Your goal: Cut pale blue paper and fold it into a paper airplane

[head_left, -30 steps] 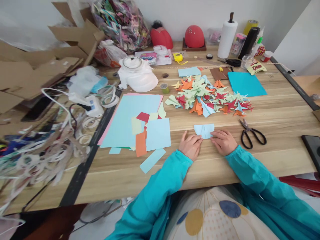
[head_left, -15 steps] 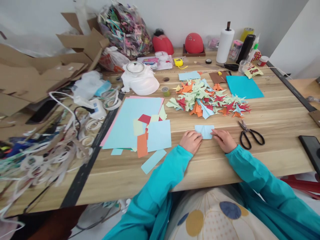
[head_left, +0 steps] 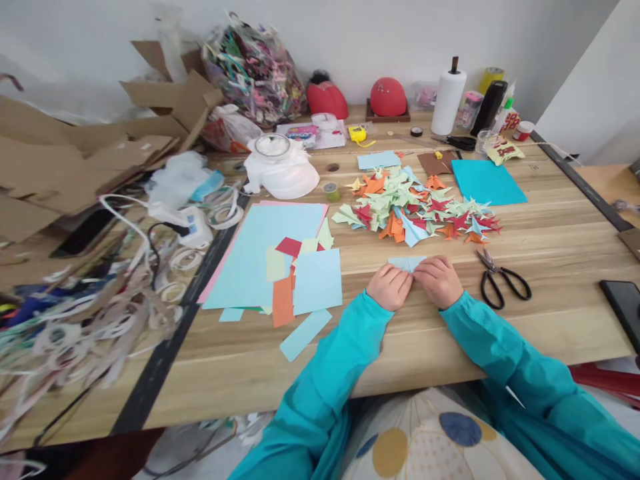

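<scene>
A small light blue paper with a crease near its middle lies on the wooden table. My left hand presses on its lower left part with the fingers together. From the right, my right hand pinches its right side, and the fingertips of both hands nearly meet. The lower part of the paper is hidden under the fingers. Just beyond it spreads a heap of folded paper shapes in green, red, orange and blue. Black-handled scissors lie open to the right of my right hand.
Large blue sheets and smaller coloured pieces lie at the left. A teal square is at the back right, a phone at the right edge. Cords and strips clutter the far left.
Both hands have moved closer together over the small blue paper and now cover more of it. The whole view has shifted slightly, with the table sitting a little lower.
</scene>
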### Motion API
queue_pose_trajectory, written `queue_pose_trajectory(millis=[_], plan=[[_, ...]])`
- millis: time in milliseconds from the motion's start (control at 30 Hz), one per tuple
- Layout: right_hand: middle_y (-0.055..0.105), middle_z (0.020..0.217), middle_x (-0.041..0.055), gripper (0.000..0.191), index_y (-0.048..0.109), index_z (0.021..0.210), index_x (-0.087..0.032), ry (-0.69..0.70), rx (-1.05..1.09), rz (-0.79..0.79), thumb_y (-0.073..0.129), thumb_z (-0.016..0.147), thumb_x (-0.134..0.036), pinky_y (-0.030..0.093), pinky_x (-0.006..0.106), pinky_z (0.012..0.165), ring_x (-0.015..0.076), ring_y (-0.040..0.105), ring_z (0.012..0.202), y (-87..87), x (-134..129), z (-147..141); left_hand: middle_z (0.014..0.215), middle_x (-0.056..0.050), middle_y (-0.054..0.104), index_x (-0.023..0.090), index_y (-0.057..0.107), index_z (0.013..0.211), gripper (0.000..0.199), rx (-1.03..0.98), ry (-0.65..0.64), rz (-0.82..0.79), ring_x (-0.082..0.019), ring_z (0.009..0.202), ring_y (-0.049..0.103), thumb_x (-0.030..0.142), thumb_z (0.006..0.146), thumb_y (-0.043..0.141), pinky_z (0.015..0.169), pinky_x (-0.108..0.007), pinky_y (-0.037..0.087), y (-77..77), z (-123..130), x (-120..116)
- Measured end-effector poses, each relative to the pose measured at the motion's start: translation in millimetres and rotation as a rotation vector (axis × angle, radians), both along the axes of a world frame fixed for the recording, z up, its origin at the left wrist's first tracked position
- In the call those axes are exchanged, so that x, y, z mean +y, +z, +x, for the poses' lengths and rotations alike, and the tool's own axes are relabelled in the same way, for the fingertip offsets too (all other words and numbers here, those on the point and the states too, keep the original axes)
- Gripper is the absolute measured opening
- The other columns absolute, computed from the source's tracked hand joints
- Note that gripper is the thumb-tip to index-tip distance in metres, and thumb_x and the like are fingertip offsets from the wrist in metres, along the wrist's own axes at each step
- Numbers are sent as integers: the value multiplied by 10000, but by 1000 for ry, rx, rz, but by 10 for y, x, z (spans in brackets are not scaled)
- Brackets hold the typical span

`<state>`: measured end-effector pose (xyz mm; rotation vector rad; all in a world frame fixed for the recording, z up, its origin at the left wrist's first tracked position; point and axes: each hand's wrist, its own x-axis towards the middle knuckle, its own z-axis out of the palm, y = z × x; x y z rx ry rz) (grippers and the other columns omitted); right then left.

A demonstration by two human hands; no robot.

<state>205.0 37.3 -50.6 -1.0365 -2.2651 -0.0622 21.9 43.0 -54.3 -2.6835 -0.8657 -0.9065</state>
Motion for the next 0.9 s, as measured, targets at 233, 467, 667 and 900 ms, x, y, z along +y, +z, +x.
queue_pose_trajectory(millis=[233, 467, 667, 900], plan=[[657, 839, 47, 131, 618, 853, -201, 31, 236, -116, 489, 835, -210, 418, 346, 801, 171, 551, 888, 112, 128, -128, 732, -45, 660, 174, 633, 755, 116, -501, 121, -275, -153, 712, 558, 202, 784, 525, 690, -320, 444, 183, 27, 27], [624, 777, 47, 136, 603, 880, -213, 43, 377, -208, 477, 829, -206, 458, 334, 736, 172, 556, 798, 109, -3, -172, 659, -52, 625, 139, 627, 691, 128, -816, 51, -701, -122, 609, 567, 250, 741, 588, 574, -252, 468, 206, 79, -58], [625, 821, 54, 178, 622, 935, -224, 52, 287, -242, 476, 834, -240, 447, 346, 766, 180, 553, 834, 80, 20, -128, 664, -64, 640, 138, 645, 669, 164, -789, 27, -779, -126, 597, 568, 272, 743, 588, 576, -262, 473, 156, 55, -30], [603, 730, 44, 111, 605, 800, -196, 91, 375, -336, 499, 813, -226, 450, 332, 721, 167, 547, 750, 161, -9, -135, 642, -62, 603, 126, 632, 656, 213, -731, -77, -869, -117, 573, 525, 269, 779, 531, 530, -245, 423, 200, 22, -30]])
